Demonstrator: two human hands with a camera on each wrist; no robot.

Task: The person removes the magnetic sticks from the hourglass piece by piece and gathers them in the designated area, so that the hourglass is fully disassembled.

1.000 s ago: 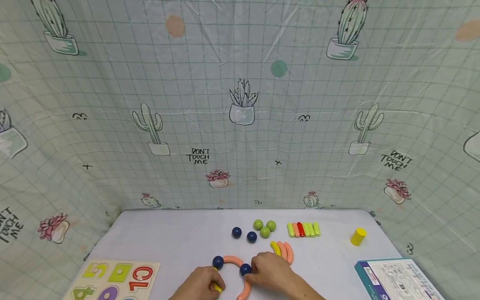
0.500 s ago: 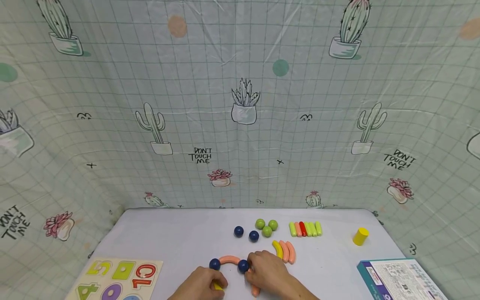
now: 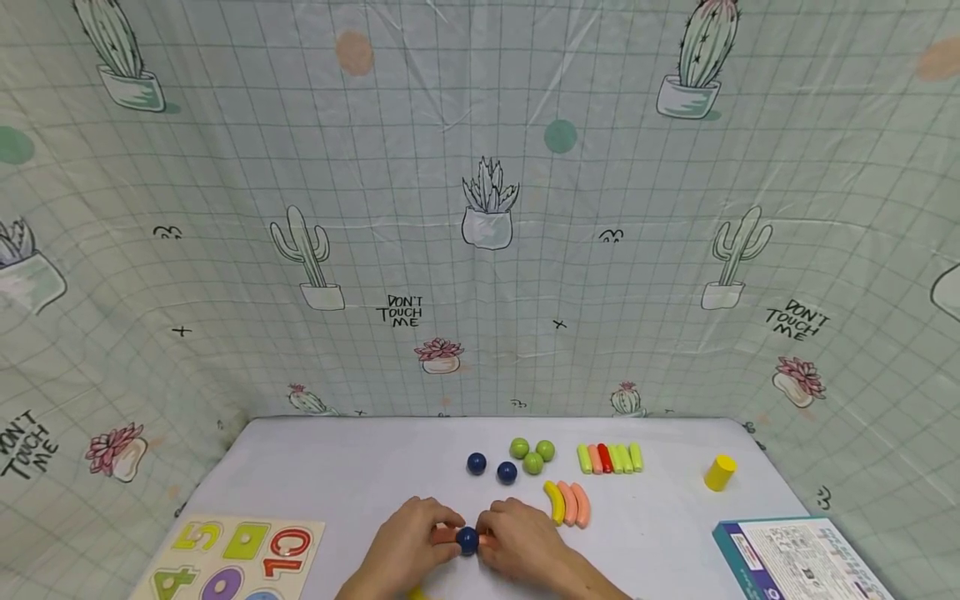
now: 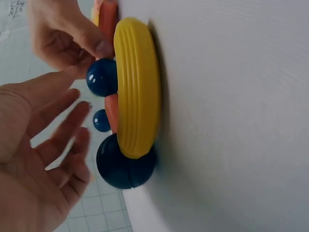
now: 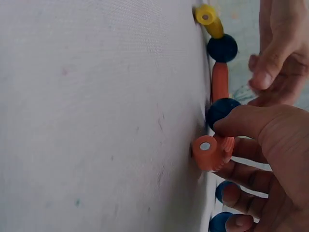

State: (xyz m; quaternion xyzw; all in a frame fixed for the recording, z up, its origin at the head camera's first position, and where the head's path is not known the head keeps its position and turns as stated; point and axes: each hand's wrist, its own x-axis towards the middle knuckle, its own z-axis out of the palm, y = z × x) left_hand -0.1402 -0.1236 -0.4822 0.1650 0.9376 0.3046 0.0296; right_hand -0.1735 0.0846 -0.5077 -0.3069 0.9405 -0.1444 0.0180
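A chain of curved toy rods and dark blue balls lies between the hands. In the head view, one blue ball (image 3: 467, 541) sits between the fingertips, with an orange rod (image 3: 444, 535) to its left. My left hand (image 3: 405, 537) is around that rod; the left wrist view shows its fingers spread, apart from the pieces. My right hand (image 3: 525, 537) pinches a second orange rod (image 5: 206, 152) beside the ball, its thumb touching the ball. A ribbed yellow rod (image 4: 137, 89) joins another blue ball (image 4: 120, 162) at the chain's left end, mostly hidden in the head view.
Loose blue balls (image 3: 507, 472), green balls (image 3: 533, 463), curved rods (image 3: 569, 504) and a row of short straight rods (image 3: 609, 458) lie behind. A yellow cylinder (image 3: 720, 472) and a box (image 3: 802, 554) are right, a number puzzle board (image 3: 240, 558) left.
My left hand has let go of the yellow rod and moved up and right to the first orange rod. My right hand has shifted slightly left. The chain's left ball is now covered.
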